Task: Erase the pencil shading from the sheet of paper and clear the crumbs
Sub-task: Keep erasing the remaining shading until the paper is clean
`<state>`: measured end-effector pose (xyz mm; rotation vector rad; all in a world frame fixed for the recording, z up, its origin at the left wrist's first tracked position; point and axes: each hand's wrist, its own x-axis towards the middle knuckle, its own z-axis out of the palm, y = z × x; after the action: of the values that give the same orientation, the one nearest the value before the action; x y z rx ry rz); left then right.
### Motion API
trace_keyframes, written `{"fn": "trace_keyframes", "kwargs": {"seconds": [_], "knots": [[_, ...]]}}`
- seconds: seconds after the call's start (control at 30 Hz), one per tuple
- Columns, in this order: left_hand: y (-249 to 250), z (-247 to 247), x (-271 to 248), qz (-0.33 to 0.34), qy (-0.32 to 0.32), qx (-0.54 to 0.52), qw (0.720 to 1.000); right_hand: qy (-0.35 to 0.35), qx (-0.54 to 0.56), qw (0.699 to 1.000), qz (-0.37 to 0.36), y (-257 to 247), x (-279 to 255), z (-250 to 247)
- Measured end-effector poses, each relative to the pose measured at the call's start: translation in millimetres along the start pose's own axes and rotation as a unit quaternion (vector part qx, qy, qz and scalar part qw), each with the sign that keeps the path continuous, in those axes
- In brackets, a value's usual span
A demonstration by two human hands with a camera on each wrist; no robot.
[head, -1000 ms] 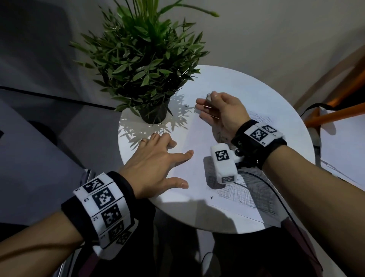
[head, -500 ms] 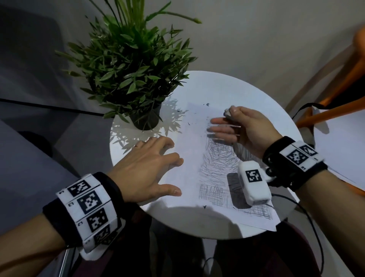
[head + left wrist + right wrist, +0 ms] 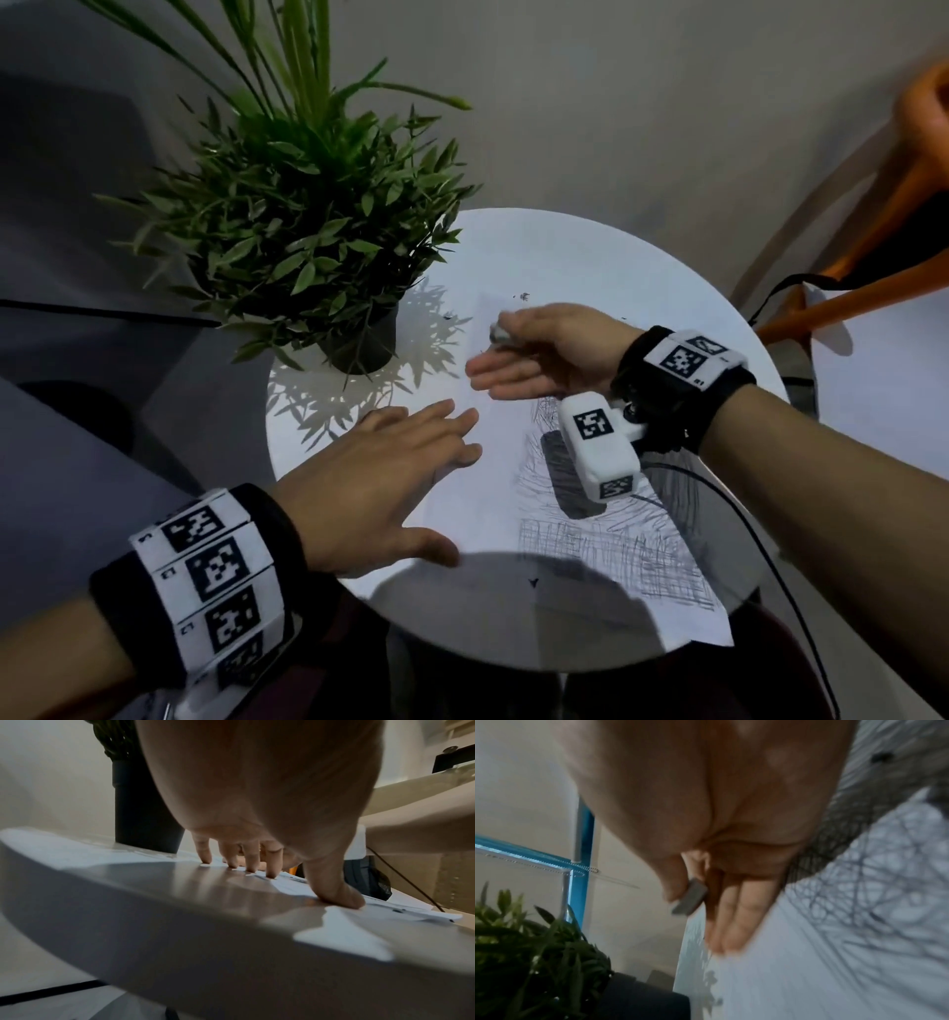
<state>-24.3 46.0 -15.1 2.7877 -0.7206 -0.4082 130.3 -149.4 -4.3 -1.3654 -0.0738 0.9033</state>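
**Paper pinned, eraser pinched above it**

Head view: a round white desk point(image 3: 590, 246) is seen at centre, with a potted plant point(image 3: 313, 231) at upper left. The paper point(image 3: 493, 493) lies on the desk, its pencil shading point(image 3: 631, 555) in the lower right of the frame. The left hand point(image 3: 380, 488) is laid flat on the paper's left part, fingers spread. The right hand point(image 3: 549, 349) is held over the upper part of the paper, an eraser point(image 3: 497, 333) pinched between thumb and forefinger, the other fingers straight. Dark crumbs point(image 3: 524, 296) are scattered just above it.

Left wrist view: the fingertips point(image 3: 271, 871) and thumb are pressed on the desk point(image 3: 128, 912) and paper point(image 3: 385, 912).

Right wrist view: the grey eraser point(image 3: 690, 900) is pinched at the thumb; the straight fingers point(image 3: 734, 923) are pressed together over the paper point(image 3: 808, 963), shading point(image 3: 885, 852) at right. The picture is blurred.
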Motion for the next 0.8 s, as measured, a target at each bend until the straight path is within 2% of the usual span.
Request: {"fn": "trace_keyframes", "kwargs": {"seconds": [0.03,0.07,0.13,0.17,0.23,0.33,0.37,0.43,0.5,0.53,0.6,0.7,0.77,0.8], "knots": [[-1.5,0.5,-0.5,0.005,0.005,-0.011,1.000,0.014,-0.006,1.000,-0.015,1.1,3.9,2.0],[-2.9,0.7,-0.6,0.009,0.008,-0.016,1.000,0.050,0.007,0.997,-0.059,0.4,8.1,2.8],[-4.4,1.1,-1.0,0.015,0.010,-0.011,1.000,0.140,0.032,0.977,-0.156,-5.2,13.1,-0.8],[-5.2,1.3,-1.4,0.018,0.012,-0.008,1.000,0.159,0.038,0.970,-0.178,-9.2,12.4,-5.2],[-5.9,1.8,-2.2,0.025,0.021,-0.010,0.999,0.135,0.049,0.976,-0.167,-12.9,7.0,-16.4],[-7.5,3.7,-2.4,0.031,0.040,-0.004,0.999,0.036,0.020,0.998,-0.056,-8.3,-3.7,-21.7],[-7.7,4.0,-2.2,0.030,0.045,-0.004,0.999,0.029,0.007,0.999,-0.042,-5.6,-3.0,-20.0],[-8.1,4.8,-1.3,0.029,0.053,-0.007,0.998,0.088,0.015,0.991,-0.096,-5.5,1.8,-18.1],[-8.6,6.5,-0.9,0.027,0.062,-0.003,0.998,0.167,0.043,0.970,-0.168,-10.6,1.8,-23.0],[-9.3,7.1,-0.2,0.025,0.069,0.001,0.997,0.178,0.055,0.966,-0.181,-13.5,-1.1,-26.9],[-9.4,5.3,5.2,0.024,0.088,0.011,0.996,0.141,0.059,0.975,-0.160,-14.8,-12.3,-33.3],[-8.6,-1.9,24.1,0.014,0.115,0.004,0.993,0.040,0.018,0.998,-0.054,-5.7,-30.5,-36.5],[-8.5,-2.5,35.8,-0.016,0.094,-0.009,0.995,0.004,-0.018,1.000,0.001,2.7,-36.2,-38.6],[-8.2,-0.4,38.9,-0.032,0.063,0.005,0.997,-0.002,-0.027,0.999,0.018,5.5,-35.7,-39.8]]}}
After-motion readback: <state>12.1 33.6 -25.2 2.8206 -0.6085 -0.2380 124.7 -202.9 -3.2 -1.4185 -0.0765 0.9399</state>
